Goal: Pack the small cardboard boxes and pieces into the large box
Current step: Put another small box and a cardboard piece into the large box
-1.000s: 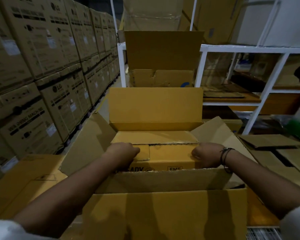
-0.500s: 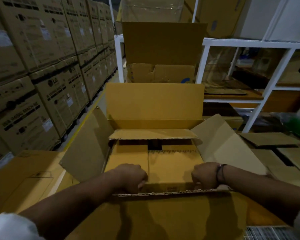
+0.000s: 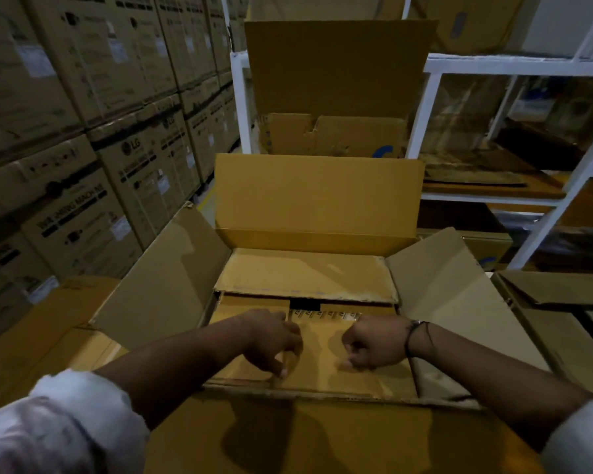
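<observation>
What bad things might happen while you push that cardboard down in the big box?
1. The loose cardboard sheet lying over the far half could slide or buckle if the piece under the left hand and right hand shifts.
2. Fingers may get pinched between that piece and the large box near wall.
3. The dark gap suggests the pieces may not sit flat, so the flaps might not close.

The person wears a pale, whitish top with sleeves [image 3: 65,429] pushed up the forearms. A thin dark cord bracelet [image 3: 412,338] circles the right wrist, loose ends trailing.
</observation>
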Action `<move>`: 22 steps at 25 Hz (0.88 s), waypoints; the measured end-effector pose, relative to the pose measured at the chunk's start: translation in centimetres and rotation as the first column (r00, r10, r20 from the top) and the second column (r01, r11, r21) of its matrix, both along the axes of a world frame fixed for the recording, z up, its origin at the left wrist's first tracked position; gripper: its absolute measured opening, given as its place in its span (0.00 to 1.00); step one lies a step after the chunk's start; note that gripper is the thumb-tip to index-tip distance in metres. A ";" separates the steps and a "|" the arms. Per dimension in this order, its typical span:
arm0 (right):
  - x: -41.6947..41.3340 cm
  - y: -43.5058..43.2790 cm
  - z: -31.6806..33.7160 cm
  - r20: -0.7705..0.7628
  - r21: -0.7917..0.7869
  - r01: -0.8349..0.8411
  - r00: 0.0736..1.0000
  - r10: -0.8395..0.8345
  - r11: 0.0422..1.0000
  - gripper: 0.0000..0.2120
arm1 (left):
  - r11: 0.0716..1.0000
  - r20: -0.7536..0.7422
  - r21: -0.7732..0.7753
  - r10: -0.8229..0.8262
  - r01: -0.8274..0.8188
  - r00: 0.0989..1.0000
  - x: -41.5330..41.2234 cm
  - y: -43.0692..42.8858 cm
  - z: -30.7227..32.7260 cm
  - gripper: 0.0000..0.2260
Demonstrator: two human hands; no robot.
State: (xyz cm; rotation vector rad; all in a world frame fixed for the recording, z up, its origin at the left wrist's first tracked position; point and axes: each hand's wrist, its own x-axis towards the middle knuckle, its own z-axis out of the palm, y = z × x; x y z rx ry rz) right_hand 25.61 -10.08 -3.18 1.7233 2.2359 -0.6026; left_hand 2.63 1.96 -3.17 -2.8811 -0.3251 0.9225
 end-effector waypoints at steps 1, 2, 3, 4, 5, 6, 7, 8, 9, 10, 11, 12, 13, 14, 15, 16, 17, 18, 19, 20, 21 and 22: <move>0.3 0.1 -0.2 0.008 0.008 -0.031 0.999 0.031 0.999 0.14 | 0.999 -0.014 0.034 -0.021 0.021 1.000 -0.1 0.0 -0.1 0.24; 0.6 0.2 -0.3 0.014 0.014 -0.054 0.998 0.054 0.998 0.13 | 0.995 -0.025 0.076 -0.057 0.059 0.998 -0.2 0.1 -0.2 0.24; 0.8 0.4 -0.4 0.029 0.016 -0.063 0.998 0.063 0.998 0.12 | 0.987 -0.028 0.122 -0.099 0.101 0.995 -0.4 0.2 -0.1 0.22; 0.9 0.5 -0.5 0.041 0.020 -0.065 0.997 0.064 0.998 0.12 | 0.978 -0.026 0.165 -0.128 0.131 0.991 -0.4 0.2 0.1 0.21; 1.0 0.8 -0.6 0.054 0.034 -0.055 0.997 0.053 0.998 0.12 | 0.970 -0.009 0.199 -0.142 0.141 0.990 -0.3 0.2 0.6 0.21; 1.0 1.1 -0.7 0.061 0.060 -0.041 0.997 0.037 0.997 0.12 | 0.967 0.017 0.225 -0.126 0.118 0.992 -0.1 0.2 1.3 0.22; 0.9 1.4 -0.7 0.068 0.095 -0.025 0.998 0.019 0.995 0.12 | 0.967 0.052 0.243 -0.095 0.079 0.994 0.2 0.3 2.1 0.24; 0.9 1.8 -0.6 0.072 0.130 -0.014 0.997 0.005 0.991 0.12 | 0.965 0.096 0.260 -0.070 0.043 0.993 0.2 0.4 2.9 0.26; 0.9 2.2 -0.5 0.079 0.157 -0.008 0.997 -0.005 0.987 0.12 | 0.958 0.138 0.285 -0.060 0.019 0.989 0.1 0.7 3.4 0.27; 0.9 2.5 -0.3 0.081 0.183 -0.009 0.997 -0.006 0.983 0.12 | 0.948 0.175 0.320 -0.059 0.000 0.983 -0.2 1.0 4.1 0.27; 0.9 2.9 -0.2 0.080 0.206 -0.012 0.997 -0.005 0.978 0.12 | 0.936 0.199 0.351 -0.040 -0.033 0.979 -0.6 1.4 4.6 0.26; 0.9 3.2 -0.1 0.070 0.229 -0.012 0.998 -0.005 0.973 0.12 | 0.925 0.215 0.369 0.006 -0.087 0.977 -1.1 1.8 5.2 0.24; 0.9 3.5 -0.2 0.059 0.245 -0.005 0.998 -0.010 0.969 0.12 | 0.914 0.230 0.374 0.071 -0.156 0.971 -1.6 2.1 5.9 0.22; 0.9 3.8 -0.3 0.046 0.260 0.001 0.999 -0.014 0.966 0.12 | 0.896 0.241 0.380 0.145 -0.231 0.960 -2.1 2.3 6.7 0.20; 0.7 4.1 -0.5 0.041 0.270 0.010 0.999 -0.022 0.963 0.12 | 0.868 0.250 0.396 0.213 -0.301 0.944 -2.6 2.6 7.3 0.19; 0.5 4.3 -0.7 0.033 0.280 0.022 0.999 -0.033 0.960 0.12 | 0.830 0.254 0.417 0.286 -0.371 0.924 -3.1 2.9 7.7 0.19; 0.4 4.6 -1.0 0.022 0.288 0.040 0.999 -0.049 0.957 0.12 | 0.784 0.252 0.447 0.352 -0.431 0.902 -3.7 3.3 7.8 0.18; 0.2 4.9 -1.4 0.000 0.293 0.061 0.998 -0.064 0.954 0.12 | 0.734 0.257 0.482 0.404 -0.478 0.878 -4.3 3.6 7.7 0.18; 0.0 5.2 -1.7 -0.026 0.297 0.081 0.997 -0.076 0.951 0.12 | 0.686 0.269 0.515 0.440 -0.514 0.857 -5.0 4.0 7.3 0.16; -0.1 5.5 -2.1 -0.053 0.302 0.102 0.995 -0.090 0.948 0.13 | 0.646 0.286 0.534 0.469 -0.546 0.835 -5.5 4.2 6.9 0.15; -0.3 5.8 -2.6 -0.075 0.302 0.129 0.991 -0.112 0.945 0.16 | 0.616 0.288 0.539 0.506 -0.575 0.813 -6.0 4.4 6.4 0.14; -0.4 6.0 -3.2 -0.091 0.292 0.166 0.985 -0.145 0.942 0.19 | 0.590 0.281 0.531 0.553 -0.607 0.784 -6.3 4.5 5.9 0.14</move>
